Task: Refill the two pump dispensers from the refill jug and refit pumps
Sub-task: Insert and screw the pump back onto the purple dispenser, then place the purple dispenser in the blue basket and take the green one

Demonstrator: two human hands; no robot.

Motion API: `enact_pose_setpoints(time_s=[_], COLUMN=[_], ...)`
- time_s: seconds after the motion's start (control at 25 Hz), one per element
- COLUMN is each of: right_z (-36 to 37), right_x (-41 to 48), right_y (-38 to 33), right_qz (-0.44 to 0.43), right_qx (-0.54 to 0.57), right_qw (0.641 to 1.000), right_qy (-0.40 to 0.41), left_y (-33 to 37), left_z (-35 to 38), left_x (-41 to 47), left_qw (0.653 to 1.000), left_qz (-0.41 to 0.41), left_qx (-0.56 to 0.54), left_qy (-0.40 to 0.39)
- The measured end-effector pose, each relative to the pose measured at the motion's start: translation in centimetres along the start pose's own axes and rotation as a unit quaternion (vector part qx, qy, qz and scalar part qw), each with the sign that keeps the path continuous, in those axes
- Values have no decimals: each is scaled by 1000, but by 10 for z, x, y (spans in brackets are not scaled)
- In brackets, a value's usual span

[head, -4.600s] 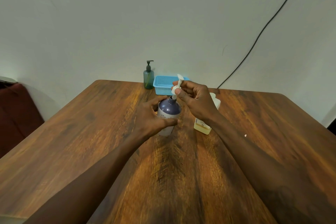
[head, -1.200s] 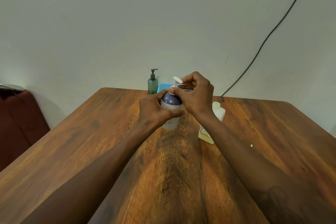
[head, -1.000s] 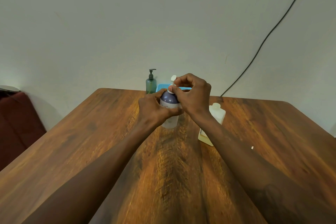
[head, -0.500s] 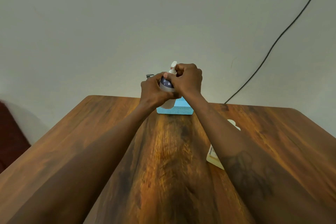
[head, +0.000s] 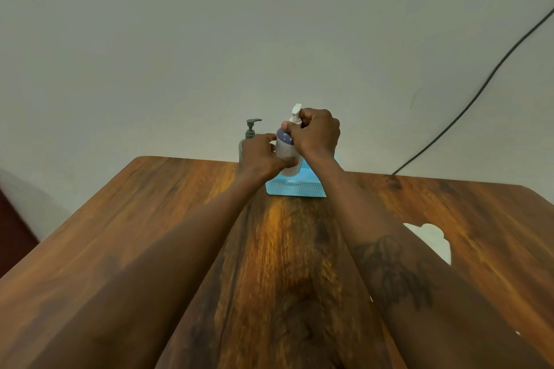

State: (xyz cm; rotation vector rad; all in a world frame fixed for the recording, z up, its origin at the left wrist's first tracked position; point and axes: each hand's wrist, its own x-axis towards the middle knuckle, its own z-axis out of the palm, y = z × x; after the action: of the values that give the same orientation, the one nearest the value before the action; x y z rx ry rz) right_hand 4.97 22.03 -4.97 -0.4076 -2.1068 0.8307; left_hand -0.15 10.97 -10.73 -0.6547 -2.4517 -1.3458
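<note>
A white dispenser bottle with a purple shoulder (head: 284, 150) is held over the blue basket (head: 295, 187) at the far end of the table. My left hand (head: 259, 156) grips the bottle's body from the left. My right hand (head: 316, 133) pinches the white pump (head: 296, 113) at the bottle's neck. A green pump dispenser (head: 251, 129) stands behind my left hand, its body mostly hidden. The white refill jug (head: 431, 238) lies on the right, largely covered by my right forearm.
The wooden table (head: 150, 219) runs up to a pale wall. A black cable (head: 467, 105) slants down the wall at the right. A dark red seat (head: 12, 234) shows at the left edge.
Both hands carried the purple-shouldered bottle from mid-table to the basket at the far end. The bottle now sits lower, at the basket. The jug stayed behind on the right.
</note>
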Motion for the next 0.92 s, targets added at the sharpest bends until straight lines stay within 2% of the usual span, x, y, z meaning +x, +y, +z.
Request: enact_pose_setpoints(time_s=[0.24, 0.44, 0.64, 0.72, 0.84, 0.92], right_z=[31, 41, 43, 42, 43, 45], right_x=[-6, -10, -8, -10, -12, -13], right_y=[27, 36, 37, 35, 32, 31], right_qz=[43, 40, 34, 28, 11, 1], right_qx=[-7, -19, -19, -5, 0, 2], right_qw=[998, 997, 996, 997, 998, 998], right_qy=[-42, -69, -80, -77, -67, -70], left_y=[-27, -42, -64, -70, -77, -81], left_z=[8, 5, -12, -11, 1, 11], left_x=[-5, 1, 13, 23, 39, 48], left_qw=[999, 999, 989, 983, 984, 985], left_qz=[-16, -19, -92, -123, -161, -158], left_qx=[32, 29, 5, 18, 47, 58], left_qy=[-18, -32, 113, 135, 60, 21])
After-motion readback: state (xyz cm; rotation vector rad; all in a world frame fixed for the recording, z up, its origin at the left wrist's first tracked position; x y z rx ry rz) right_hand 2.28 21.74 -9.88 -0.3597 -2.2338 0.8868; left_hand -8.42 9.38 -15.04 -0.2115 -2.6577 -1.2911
